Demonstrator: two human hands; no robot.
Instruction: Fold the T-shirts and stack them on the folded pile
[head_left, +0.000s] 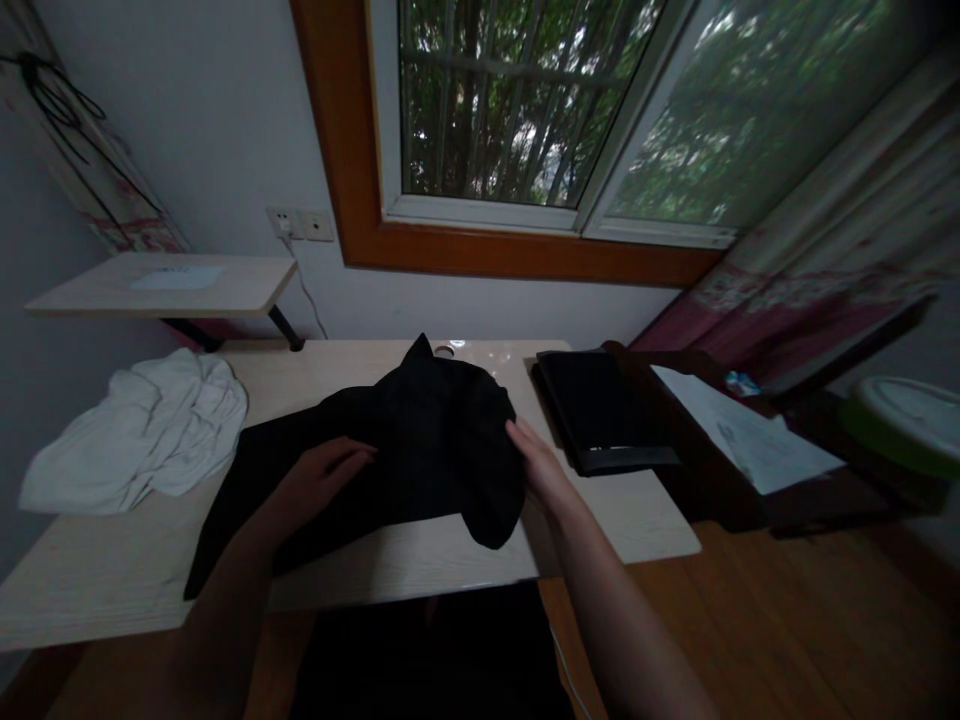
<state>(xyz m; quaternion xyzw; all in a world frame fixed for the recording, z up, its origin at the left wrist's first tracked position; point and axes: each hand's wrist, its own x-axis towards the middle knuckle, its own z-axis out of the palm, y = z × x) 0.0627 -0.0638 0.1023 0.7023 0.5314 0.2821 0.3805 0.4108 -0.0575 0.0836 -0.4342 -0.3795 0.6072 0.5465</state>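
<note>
A black garment lies crumpled across the light wooden table; its dark folds hide what kind it is. My left hand rests on its left part, fingers stretched toward the right. At the garment's right edge, my right hand has the cloth between its fingers, with part of the hand hidden behind the fabric.
A white crumpled cloth lies at the left, beside a small raised shelf. On the right sits a black laptop. Beyond it, papers lie on a dark surface. A window is behind the table.
</note>
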